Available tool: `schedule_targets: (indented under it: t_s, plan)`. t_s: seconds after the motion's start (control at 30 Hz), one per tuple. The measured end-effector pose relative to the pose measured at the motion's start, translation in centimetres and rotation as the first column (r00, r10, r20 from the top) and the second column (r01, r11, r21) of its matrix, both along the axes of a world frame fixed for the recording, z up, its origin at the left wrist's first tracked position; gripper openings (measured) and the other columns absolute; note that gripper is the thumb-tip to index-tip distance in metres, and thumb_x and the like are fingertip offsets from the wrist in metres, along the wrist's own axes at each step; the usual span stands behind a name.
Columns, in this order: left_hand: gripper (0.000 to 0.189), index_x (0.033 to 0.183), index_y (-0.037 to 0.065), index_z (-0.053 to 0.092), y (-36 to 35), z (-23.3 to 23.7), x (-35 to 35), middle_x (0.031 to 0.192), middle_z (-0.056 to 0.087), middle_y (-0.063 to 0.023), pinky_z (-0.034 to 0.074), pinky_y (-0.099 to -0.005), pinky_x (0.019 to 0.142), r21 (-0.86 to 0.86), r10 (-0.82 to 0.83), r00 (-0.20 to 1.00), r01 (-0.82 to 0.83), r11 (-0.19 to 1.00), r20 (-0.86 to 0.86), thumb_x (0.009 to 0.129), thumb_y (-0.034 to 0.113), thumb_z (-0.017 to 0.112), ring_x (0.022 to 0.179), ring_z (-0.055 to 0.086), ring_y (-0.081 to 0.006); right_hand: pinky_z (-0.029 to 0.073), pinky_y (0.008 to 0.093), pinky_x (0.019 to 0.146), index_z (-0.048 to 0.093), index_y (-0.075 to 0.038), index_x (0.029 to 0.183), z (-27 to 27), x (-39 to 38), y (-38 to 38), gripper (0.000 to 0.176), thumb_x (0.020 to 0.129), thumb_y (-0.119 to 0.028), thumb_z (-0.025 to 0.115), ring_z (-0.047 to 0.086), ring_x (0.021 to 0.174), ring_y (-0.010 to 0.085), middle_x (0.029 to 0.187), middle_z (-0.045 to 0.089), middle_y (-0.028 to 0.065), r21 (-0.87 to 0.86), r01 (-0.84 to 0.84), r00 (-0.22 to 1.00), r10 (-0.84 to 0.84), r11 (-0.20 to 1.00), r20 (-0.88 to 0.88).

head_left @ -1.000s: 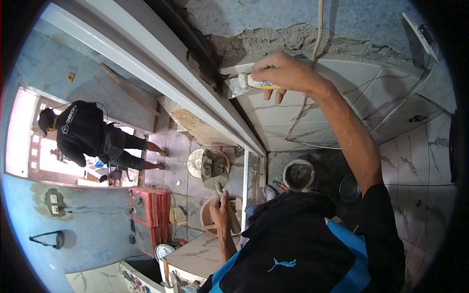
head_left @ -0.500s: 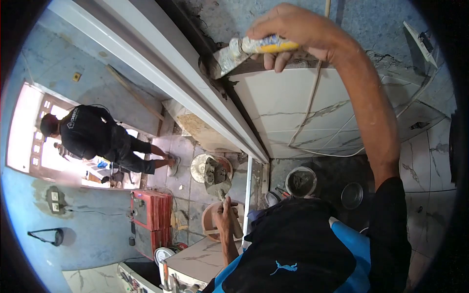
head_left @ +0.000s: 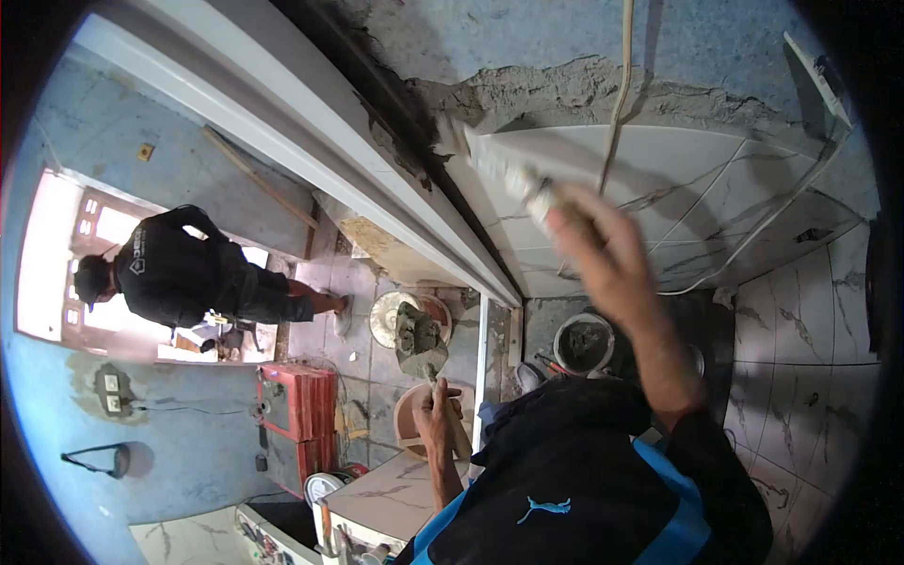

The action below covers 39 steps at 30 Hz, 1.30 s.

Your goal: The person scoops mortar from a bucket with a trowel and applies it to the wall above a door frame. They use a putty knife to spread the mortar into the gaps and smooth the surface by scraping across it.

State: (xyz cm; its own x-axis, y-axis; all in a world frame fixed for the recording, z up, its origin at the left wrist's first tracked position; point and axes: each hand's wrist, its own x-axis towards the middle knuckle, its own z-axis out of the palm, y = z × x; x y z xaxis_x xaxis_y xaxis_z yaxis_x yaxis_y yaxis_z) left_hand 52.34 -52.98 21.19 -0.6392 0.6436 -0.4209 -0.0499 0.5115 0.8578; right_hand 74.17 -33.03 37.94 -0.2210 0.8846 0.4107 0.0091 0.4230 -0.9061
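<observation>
My right hand [head_left: 603, 235] is closed round the handle of a putty knife [head_left: 513, 179], blurred by motion. The blade's tip is beside the dark gap along the white frame [head_left: 311, 122], near the upper corner of the marbled wall tile [head_left: 678, 165]. Rough grey mortar [head_left: 574, 89] runs above the tile edge. Lower down, my left hand [head_left: 437, 419] is wrapped round the handle of a trowel [head_left: 421, 363], which bears a heap of wet grey mortar [head_left: 414, 331].
A person in dark clothes [head_left: 179, 268] stands by the bright window at the left. Red boxes [head_left: 301, 405] stand on the floor. A bucket of mortar [head_left: 584, 345] is beside my torso. A pale cable [head_left: 617, 104] hangs across the wall and tiles.
My right hand has moved down and away from the wall's upper part, and the putty knife has swung to a new angle. My left hand has hardly moved. The other person's arm has shifted.
</observation>
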Motion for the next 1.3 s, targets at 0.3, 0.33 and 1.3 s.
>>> schedule_targets:
  t_s: [0.3,0.33,1.3]
  plan:
    - [0.046,0.079,-0.003,0.065,-0.4,-0.5,-1.0,0.057,0.054,-0.0031,0.04,-0.0243,0.047,0.042,-0.037,0.999,0.036,0.998,0.011,0.089,0.041,0.059,0.049,0.05,-0.0108,0.048,0.0337,0.065,0.06,0.004,0.106,-3.0,-2.1,3.1,0.032,0.089,-0.023,0.06,0.062,0.07,0.0223,0.078,0.063,0.0167,0.045,0.053,0.998,-0.054,0.998,0.03]
    - [0.046,0.079,-0.003,0.065,-0.4,-0.2,-1.0,0.057,0.054,-0.0031,0.04,-0.0243,0.047,0.042,-0.037,0.999,0.037,0.998,0.009,0.089,0.041,0.059,0.049,0.05,-0.0108,0.048,0.0332,0.064,0.061,0.003,0.104,-2.7,-1.7,4.1,0.031,0.089,-0.024,0.061,0.063,0.07,0.0219,0.077,0.064,0.0158,0.102,0.053,0.995,-0.061,0.993,0.081]
    - [0.043,0.079,-0.001,0.065,0.5,1.2,0.2,0.059,0.056,-0.0053,0.041,-0.0253,0.049,-0.087,-0.052,0.998,0.048,0.995,-0.042,0.089,0.04,0.059,0.051,0.052,-0.0114,0.042,0.0248,0.038,0.071,-0.002,0.088,5.6,-4.0,13.3,0.027,0.08,-0.028,0.07,0.051,0.044,0.0103,0.061,0.06,0.0058,0.111,-0.253,0.923,0.205,0.961,0.325]
